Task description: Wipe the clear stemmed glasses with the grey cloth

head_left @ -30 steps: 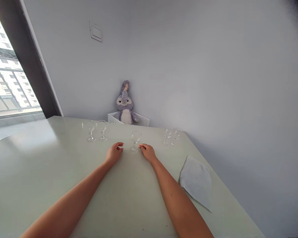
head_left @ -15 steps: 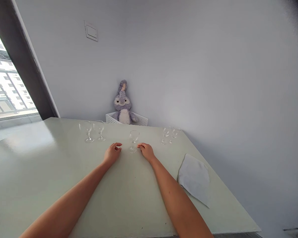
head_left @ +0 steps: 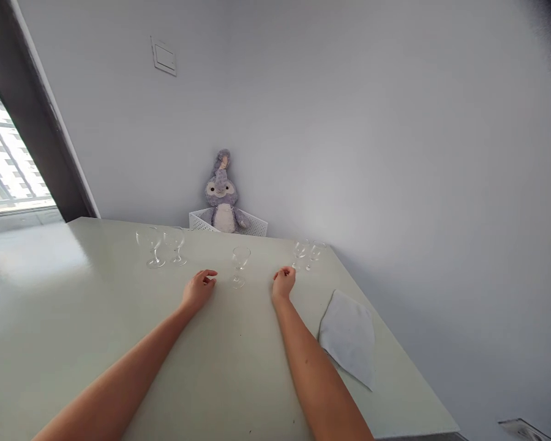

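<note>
In the head view a clear stemmed glass (head_left: 240,260) stands upright in the middle of the table, between my hands and touched by neither. My left hand (head_left: 200,288) rests on its side to the left of it, open, fingers loosely bent and holding nothing. Farther right, my right hand (head_left: 283,282) has bent, parted fingers beside the foot of another stemmed glass (head_left: 300,250); whether they touch it is hard to see. Close by on its right is a further stemmed glass (head_left: 316,252). Two larger stemmed glasses, one outer (head_left: 153,242) and one inner (head_left: 177,241), stand at the back left.
A folded grey cloth (head_left: 349,340) lies on the pale table (head_left: 202,380) to the right of my right forearm. Behind the far edge, a purple plush toy (head_left: 223,199) sits in a white perforated basket (head_left: 256,226). Grey walls meet behind it, and a window is at left.
My right hand has left the middle glass, moving right and turning toward the right-hand glasses. My left hand keeps its pose. The whole view has shifted slightly, so things appear farther left.
</note>
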Demonstrator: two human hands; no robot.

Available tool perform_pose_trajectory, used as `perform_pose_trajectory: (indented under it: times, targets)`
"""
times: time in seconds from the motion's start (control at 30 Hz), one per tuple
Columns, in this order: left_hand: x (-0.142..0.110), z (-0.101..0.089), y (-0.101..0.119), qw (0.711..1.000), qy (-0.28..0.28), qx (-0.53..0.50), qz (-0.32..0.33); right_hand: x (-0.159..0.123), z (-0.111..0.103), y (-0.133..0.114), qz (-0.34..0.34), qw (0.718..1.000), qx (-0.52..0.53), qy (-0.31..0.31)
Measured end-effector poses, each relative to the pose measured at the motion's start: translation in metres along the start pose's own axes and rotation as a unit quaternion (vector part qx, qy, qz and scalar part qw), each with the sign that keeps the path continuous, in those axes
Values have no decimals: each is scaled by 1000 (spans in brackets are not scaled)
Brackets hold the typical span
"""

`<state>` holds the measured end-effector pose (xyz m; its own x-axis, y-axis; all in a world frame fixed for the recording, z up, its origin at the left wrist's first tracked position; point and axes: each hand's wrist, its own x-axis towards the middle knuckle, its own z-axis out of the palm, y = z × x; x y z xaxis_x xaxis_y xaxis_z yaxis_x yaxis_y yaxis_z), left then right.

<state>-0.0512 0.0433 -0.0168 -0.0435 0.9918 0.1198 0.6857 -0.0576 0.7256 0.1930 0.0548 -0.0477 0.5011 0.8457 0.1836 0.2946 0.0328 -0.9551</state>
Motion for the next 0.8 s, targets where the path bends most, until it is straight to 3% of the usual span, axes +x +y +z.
perform_pose_trajectory:
  times: [0.13,0.3,0.4,0.57,0.67,0.8]
  targets:
    - [-1,0,1,1000,-7,-10,-7,18,-15,7,55,994,2,96]
    - [0,15,16,996,-63,-57,26,48,-27,4,93,988,52,116]
    - [2,31,30,992,-86,-88,27,57,-29,3,108,986,74,103]
    - [4,50,40,993,-69,-98,1,46,-23,1,112,989,71,64]
    - [3,47,34,993,-54,-100,-16,31,-13,-3,109,992,68,20]
    - [9,26,13,994,-17,-100,-38,7,9,-13,102,991,74,-53]
